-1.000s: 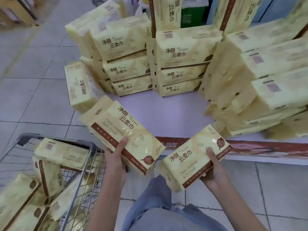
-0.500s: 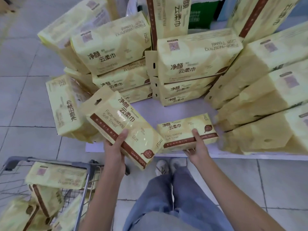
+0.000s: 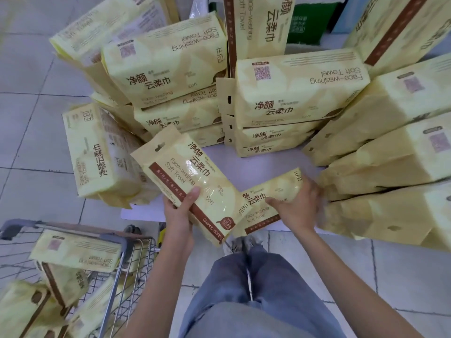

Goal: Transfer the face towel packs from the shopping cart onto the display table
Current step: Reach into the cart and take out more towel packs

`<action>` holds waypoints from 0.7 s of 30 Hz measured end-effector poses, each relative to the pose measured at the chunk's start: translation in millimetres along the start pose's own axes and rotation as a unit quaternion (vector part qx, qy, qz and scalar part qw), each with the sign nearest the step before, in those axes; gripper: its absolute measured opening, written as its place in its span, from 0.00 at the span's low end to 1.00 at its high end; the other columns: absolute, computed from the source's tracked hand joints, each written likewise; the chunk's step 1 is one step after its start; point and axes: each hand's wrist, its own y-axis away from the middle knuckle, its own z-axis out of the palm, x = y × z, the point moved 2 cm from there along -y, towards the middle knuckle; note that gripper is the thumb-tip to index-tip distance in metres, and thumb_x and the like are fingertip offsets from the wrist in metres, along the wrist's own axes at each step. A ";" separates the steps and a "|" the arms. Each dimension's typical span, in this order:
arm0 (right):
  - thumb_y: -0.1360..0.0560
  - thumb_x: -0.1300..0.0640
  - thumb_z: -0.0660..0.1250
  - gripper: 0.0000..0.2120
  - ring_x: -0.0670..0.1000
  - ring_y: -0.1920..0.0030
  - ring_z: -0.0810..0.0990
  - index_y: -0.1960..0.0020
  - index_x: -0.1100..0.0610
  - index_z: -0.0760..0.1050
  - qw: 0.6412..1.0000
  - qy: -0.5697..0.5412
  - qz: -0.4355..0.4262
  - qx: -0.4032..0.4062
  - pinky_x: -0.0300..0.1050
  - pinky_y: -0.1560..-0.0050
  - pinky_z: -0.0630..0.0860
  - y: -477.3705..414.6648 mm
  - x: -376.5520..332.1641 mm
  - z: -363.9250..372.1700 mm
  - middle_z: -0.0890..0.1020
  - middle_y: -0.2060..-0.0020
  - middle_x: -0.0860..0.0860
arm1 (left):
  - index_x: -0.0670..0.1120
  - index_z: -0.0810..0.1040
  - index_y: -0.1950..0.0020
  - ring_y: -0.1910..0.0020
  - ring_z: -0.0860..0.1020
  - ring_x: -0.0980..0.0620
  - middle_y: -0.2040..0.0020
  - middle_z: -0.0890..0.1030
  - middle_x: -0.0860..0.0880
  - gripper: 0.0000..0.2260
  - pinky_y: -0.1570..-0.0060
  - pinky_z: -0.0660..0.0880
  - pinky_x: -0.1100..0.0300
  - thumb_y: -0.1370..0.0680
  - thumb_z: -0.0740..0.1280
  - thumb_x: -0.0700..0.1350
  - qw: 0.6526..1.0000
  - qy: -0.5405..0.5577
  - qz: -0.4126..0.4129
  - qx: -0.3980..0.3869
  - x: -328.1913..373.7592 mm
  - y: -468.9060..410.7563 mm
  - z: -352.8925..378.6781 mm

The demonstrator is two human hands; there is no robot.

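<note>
Standing at the near edge of the display table (image 3: 256, 172), the person holds one yellow face towel pack in each bare hand. The left hand (image 3: 179, 215) is closed around the lower edge of the left pack (image 3: 192, 181), thumb pressed on its printed front, and the pack is tilted with its hang-hole end pointing up and away, raised above the table's front left corner. The right hand (image 3: 296, 206) grips the right pack (image 3: 271, 203) from above, fingers spread over its top face; this pack lies nearly flat at the table's front edge, its lower end overlapped by the left pack, though whether it already rests on the surface cannot be told. Stacks of identical packs crowd the table: a left stack (image 3: 170, 76), a centre stack (image 3: 292, 93) and a leaning row on the right (image 3: 390, 142) just beside the right hand. Another pack (image 3: 97, 152) stands on end at the table's left side. The shopping cart (image 3: 117, 240) sits at lower left, beside the person's left forearm, with several more packs (image 3: 75, 252) piled inside its wire basket. The person's blue jeans (image 3: 256, 289) and shoes show below, on a pale tiled floor (image 3: 36, 118).
</note>
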 end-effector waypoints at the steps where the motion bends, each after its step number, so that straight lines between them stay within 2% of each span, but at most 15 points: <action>1: 0.43 0.42 0.80 0.52 0.56 0.27 0.56 0.27 0.53 0.59 0.990 0.105 -0.068 -0.067 0.57 0.31 0.58 -6.2 -9.1 2.8 0.63 0.28 0.55 | 0.46 0.67 0.29 0.38 0.77 0.46 0.36 0.78 0.46 0.35 0.36 0.72 0.46 0.36 0.74 0.46 1.000 0.001 -0.001 0.002 -0.2 -0.6 -0.2; 2: 0.42 0.38 0.78 0.52 0.56 0.25 0.52 0.26 0.51 0.58 0.956 0.224 -0.133 -0.133 0.61 0.30 0.53 -12.6 -17.8 6.2 0.61 0.26 0.53 | 0.46 0.68 0.30 0.37 0.77 0.46 0.36 0.78 0.46 0.35 0.37 0.72 0.47 0.35 0.75 0.45 1.000 0.002 -0.002 0.003 -0.3 -1.0 -0.6; 3: 0.41 0.36 0.76 0.52 0.57 0.24 0.49 0.25 0.48 0.55 0.907 0.324 -0.187 -0.193 0.65 0.29 0.48 -20.4 -25.0 9.8 0.58 0.25 0.52 | 0.46 0.68 0.30 0.38 0.77 0.46 0.36 0.78 0.46 0.36 0.38 0.73 0.47 0.35 0.76 0.44 1.000 0.002 -0.003 0.005 -0.5 -1.4 -1.3; 5: 0.40 0.36 0.75 0.53 0.56 0.24 0.52 0.24 0.47 0.50 0.818 0.425 -0.240 -0.305 0.65 0.29 0.45 -35.8 -40.5 17.2 0.59 0.25 0.51 | 0.47 0.68 0.30 0.38 0.77 0.46 0.37 0.79 0.47 0.35 0.39 0.74 0.48 0.35 0.76 0.44 1.000 0.004 -0.003 0.009 -0.9 -2.4 -3.3; 7: 0.40 0.38 0.76 0.54 0.55 0.27 0.61 0.24 0.47 0.50 0.750 0.468 -0.249 -0.397 0.60 0.29 0.50 -47.8 -52.1 26.3 0.64 0.27 0.51 | 0.47 0.68 0.30 0.39 0.78 0.47 0.37 0.79 0.48 0.35 0.39 0.73 0.48 0.35 0.75 0.44 1.000 0.008 -0.003 0.016 -1.2 -2.8 -5.4; 10: 0.41 0.37 0.77 0.52 0.53 0.31 0.68 0.25 0.50 0.56 0.676 0.524 -0.243 -0.457 0.52 0.35 0.63 -55.6 -61.2 37.6 0.68 0.30 0.49 | 0.48 0.68 0.30 0.40 0.79 0.48 0.38 0.80 0.49 0.34 0.39 0.74 0.47 0.36 0.74 0.46 1.000 0.012 -0.002 0.028 -2.3 -3.2 -10.1; 13: 0.43 0.37 0.78 0.51 0.53 0.35 0.72 0.27 0.52 0.60 0.661 0.530 -0.232 -0.478 0.49 0.38 0.69 -58.6 -62.9 44.7 0.72 0.33 0.49 | 0.49 0.69 0.32 0.40 0.79 0.48 0.39 0.80 0.50 0.32 0.41 0.75 0.49 0.35 0.73 0.45 0.999 0.014 0.006 0.037 -1.5 -3.9 -15.3; 17: 0.46 0.40 0.80 0.42 0.51 0.46 0.77 0.37 0.52 0.69 0.676 0.487 -0.226 -0.505 0.47 0.46 0.75 -62.1 -62.1 43.9 0.78 0.43 0.48 | 0.49 0.68 0.31 0.40 0.79 0.48 0.38 0.79 0.49 0.32 0.40 0.74 0.48 0.35 0.73 0.44 0.999 0.029 0.008 0.042 1.2 -3.9 -18.2; 19: 0.46 0.40 0.80 0.38 0.49 0.50 0.78 0.41 0.50 0.71 0.699 0.457 -0.220 -0.504 0.45 0.50 0.75 -63.2 -57.6 39.1 0.79 0.47 0.46 | 0.49 0.67 0.31 0.40 0.78 0.48 0.37 0.79 0.49 0.33 0.39 0.74 0.47 0.35 0.73 0.44 0.999 0.033 0.007 0.041 2.8 -3.8 -17.8; 21: 0.47 0.40 0.80 0.38 0.49 0.51 0.77 0.42 0.49 0.70 0.734 0.427 -0.218 -0.481 0.44 0.54 0.74 -63.9 -52.4 32.1 0.79 0.47 0.46 | 0.48 0.67 0.30 0.40 0.78 0.48 0.37 0.79 0.48 0.34 0.38 0.73 0.46 0.35 0.73 0.44 0.999 0.035 0.002 0.038 4.4 -4.2 -16.7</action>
